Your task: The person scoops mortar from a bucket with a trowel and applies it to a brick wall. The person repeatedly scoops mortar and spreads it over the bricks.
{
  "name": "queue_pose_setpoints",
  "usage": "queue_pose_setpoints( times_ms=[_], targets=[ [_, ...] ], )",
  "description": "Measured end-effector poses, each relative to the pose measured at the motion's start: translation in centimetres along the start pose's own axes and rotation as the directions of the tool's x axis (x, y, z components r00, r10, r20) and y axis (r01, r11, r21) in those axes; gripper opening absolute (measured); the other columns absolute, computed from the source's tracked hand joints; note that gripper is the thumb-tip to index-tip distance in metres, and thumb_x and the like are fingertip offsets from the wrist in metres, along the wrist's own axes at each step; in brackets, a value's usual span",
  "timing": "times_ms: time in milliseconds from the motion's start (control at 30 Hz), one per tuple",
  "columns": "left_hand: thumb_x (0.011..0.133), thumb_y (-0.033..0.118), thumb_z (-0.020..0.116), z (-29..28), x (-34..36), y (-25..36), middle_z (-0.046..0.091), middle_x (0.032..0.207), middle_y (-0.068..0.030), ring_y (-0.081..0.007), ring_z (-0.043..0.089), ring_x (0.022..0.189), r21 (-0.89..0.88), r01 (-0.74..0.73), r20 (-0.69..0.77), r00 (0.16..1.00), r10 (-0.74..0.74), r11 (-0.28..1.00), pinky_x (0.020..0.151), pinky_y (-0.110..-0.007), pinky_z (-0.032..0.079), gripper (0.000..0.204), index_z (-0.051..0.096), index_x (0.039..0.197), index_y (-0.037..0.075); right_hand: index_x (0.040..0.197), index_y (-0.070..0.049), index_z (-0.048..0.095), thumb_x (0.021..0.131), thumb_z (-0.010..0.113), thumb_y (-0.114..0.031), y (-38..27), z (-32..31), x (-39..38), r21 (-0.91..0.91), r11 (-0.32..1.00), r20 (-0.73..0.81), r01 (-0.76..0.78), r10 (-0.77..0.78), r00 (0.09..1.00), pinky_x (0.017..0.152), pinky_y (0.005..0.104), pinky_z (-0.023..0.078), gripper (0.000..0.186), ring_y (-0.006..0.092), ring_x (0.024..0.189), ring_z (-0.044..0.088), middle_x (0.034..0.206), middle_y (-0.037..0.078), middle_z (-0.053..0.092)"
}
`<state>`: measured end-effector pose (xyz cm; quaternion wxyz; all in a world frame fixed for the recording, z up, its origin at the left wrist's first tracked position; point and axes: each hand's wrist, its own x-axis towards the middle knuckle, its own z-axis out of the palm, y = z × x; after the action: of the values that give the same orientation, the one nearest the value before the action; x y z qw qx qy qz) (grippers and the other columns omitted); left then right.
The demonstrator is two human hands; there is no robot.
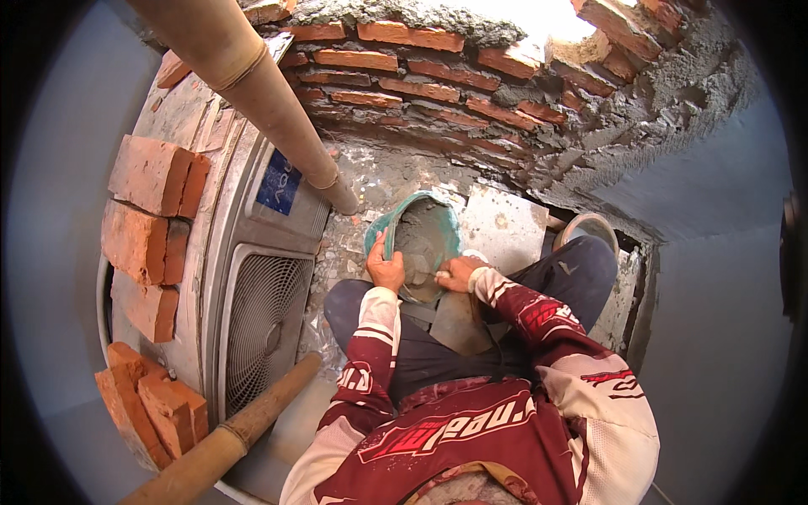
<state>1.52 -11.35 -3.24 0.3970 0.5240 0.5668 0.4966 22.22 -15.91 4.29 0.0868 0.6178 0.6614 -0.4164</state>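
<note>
A teal bucket [374, 231] holding wet grey mortar [417, 231] stands on the rubble-strewn floor between my bent knees. My left hand [385, 265] grips its left side, thumb pointing up along the wall of the bucket. At the lower right of the bucket, my right hand [459, 273] is closed on a pale tool handle [442, 278]; the tool's working end is hard to make out in the mortar. Just behind the bucket to the right lies a speckled white board [505, 219], with a round pale container [589, 225] beside my right knee.
An outdoor air-conditioner unit [237, 219] bearing loose bricks [135, 244] runs along the left. Bamboo poles [278, 118] cross at upper and lower left. A rough brick wall [412, 88] with mortar closes off the back; a smooth grey wall [715, 295] is at right.
</note>
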Motion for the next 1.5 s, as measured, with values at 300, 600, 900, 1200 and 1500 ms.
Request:
queue_pose_setpoints(
  times_ms=[300,600,900,1200,1500],
  targets=[
    [0.07,-0.001,0.057,0.2,0.4,-0.9,0.059,0.129,-0.0275,-0.0346,0.053,0.128,0.017,0.034,-0.027,0.999,-0.033,0.999,0.108,-0.037,0.037,0.053,0.063,0.123,-0.004,0.095,-0.011,0.071,0.087,0.054,-0.019,2.4,-4.3,0.8,-0.691,0.721,-0.25,0.051,-0.304,0.919,0.07,0.0399,0.055,0.021,0.0265,0.089,0.07,0.096,0.011,0.07],
    [0.07,0.0,0.057,0.4,0.2,0.6,0.057,0.131,-0.0284,-0.0347,0.053,0.128,0.026,0.044,-0.028,0.999,-0.043,0.999,0.108,-0.037,0.038,0.054,0.062,0.124,-0.004,0.109,-0.006,0.07,0.082,0.064,-0.039,1.0,-0.6,3.0,-0.373,0.928,0.127,0.004,0.047,0.991,0.084,0.0471,0.055,0.042,0.0368,0.098,0.068,0.106,0.022,0.07],
    [0.073,0.001,0.057,0.2,0.8,-1.3,0.068,0.113,-0.0195,-0.0242,0.065,0.105,-0.016,0.093,-0.12,0.988,-0.094,0.996,0.094,-0.033,0.047,0.048,0.061,0.12,-0.009,0.103,-0.012,0.069,0.08,0.068,-0.047,2.8,-0.6,1.4,0.027,0.999,-0.027,0.029,-0.028,0.999,0.083,0.0465,0.052,0.042,0.04,0.094,0.066,0.095,0.019,0.07],
    [0.075,0.005,0.058,0.3,1.9,-3.7,0.069,0.105,-0.0168,-0.0238,0.066,0.095,-0.112,0.18,-0.164,0.966,-0.197,0.977,0.088,-0.034,0.049,0.047,0.06,0.12,-0.01,0.093,-0.01,0.068,0.078,0.07,-0.045,3.7,-11.7,-5.6,-0.121,0.992,-0.325,-0.016,-0.024,0.945,0.073,0.0482,0.05,0.038,0.0401,0.082,0.066,0.08,0.018,0.068],
    [0.074,0.005,0.057,-0.6,1.9,-1.7,0.067,0.111,-0.0241,-0.0315,0.065,0.102,0.014,0.194,-0.167,0.968,-0.189,0.981,0.093,-0.037,0.047,0.049,0.059,0.12,-0.012,0.087,0.0,0.068,0.077,0.077,-0.025,3.4,-22.0,-18.1,0.292,0.948,-0.229,0.125,-0.057,0.972,0.063,0.0345,0.047,0.029,0.0162,0.069,0.062,0.072,0.007,0.065]
  ],
)
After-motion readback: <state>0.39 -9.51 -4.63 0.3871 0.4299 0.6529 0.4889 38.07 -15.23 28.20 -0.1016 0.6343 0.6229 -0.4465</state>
